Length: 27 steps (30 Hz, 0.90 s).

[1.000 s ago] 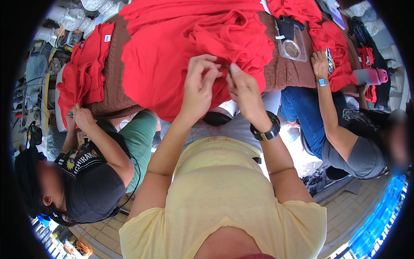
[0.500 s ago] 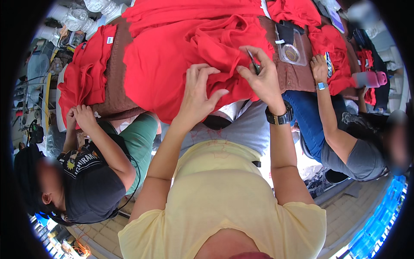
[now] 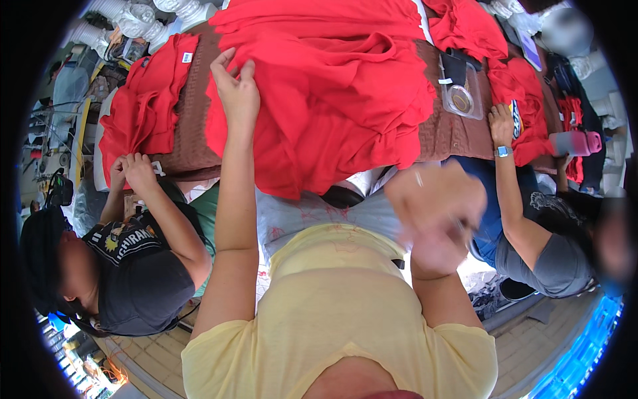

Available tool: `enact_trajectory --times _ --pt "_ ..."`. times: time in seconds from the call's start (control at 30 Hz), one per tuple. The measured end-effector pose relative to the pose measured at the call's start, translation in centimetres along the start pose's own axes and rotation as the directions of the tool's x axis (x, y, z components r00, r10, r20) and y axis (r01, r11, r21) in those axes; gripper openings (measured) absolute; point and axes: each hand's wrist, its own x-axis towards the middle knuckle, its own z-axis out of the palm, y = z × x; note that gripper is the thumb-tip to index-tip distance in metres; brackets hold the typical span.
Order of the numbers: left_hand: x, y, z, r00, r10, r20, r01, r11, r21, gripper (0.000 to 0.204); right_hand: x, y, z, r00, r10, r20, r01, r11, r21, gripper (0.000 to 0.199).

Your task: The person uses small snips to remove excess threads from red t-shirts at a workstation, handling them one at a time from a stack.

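Note:
A large red cloth [image 3: 319, 113] lies bunched and folded on the table in front of me, its near edge hanging over my lap. At the cloth's left edge is my left hand [image 3: 238, 93], thumb and fingers apart, with red fabric showing between them. My right hand [image 3: 438, 216] is off the cloth, above my right thigh and near my waist. It is badly smeared by motion. A pale streak and a dark spot show on it, but whether it holds a tool cannot be made out.
Brown patterned covering [image 3: 194, 126] spans the table. To the right sit a clear plastic box [image 3: 462, 96] and a pink bottle [image 3: 577, 143]. Another person's hands [image 3: 136, 173] work red cloth at left; a second person's hand [image 3: 502, 124] rests at right.
My left hand has gone left and up to the cloth's edge. My right hand, which held a small dark-handled tool, has pulled back toward my body. The cloth's folds have shifted and spread.

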Motion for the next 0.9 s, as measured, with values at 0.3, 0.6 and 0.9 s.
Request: enact_trajectory --times 0.3,0.6,0.9 --pt "-5.7 1.0 1.5 0.87 0.492 0.014 -0.462 0.805 0.373 0.029 0.2 -4.8 3.9 0.932 -0.293 0.212 0.008 0.602 0.799 0.017" --pt "-6.0 1.9 4.0 0.779 0.584 0.228 -0.624 0.758 0.192 0.022 3.4 -4.5 3.6 0.802 -0.438 0.407 -0.186 0.465 0.865 0.025" --pt "-1.6 1.6 3.2 0.825 0.495 0.273 -0.563 0.758 0.328 0.039 2.2 -4.5 3.6 0.865 -0.369 0.341 -0.121 0.506 0.854 0.031"
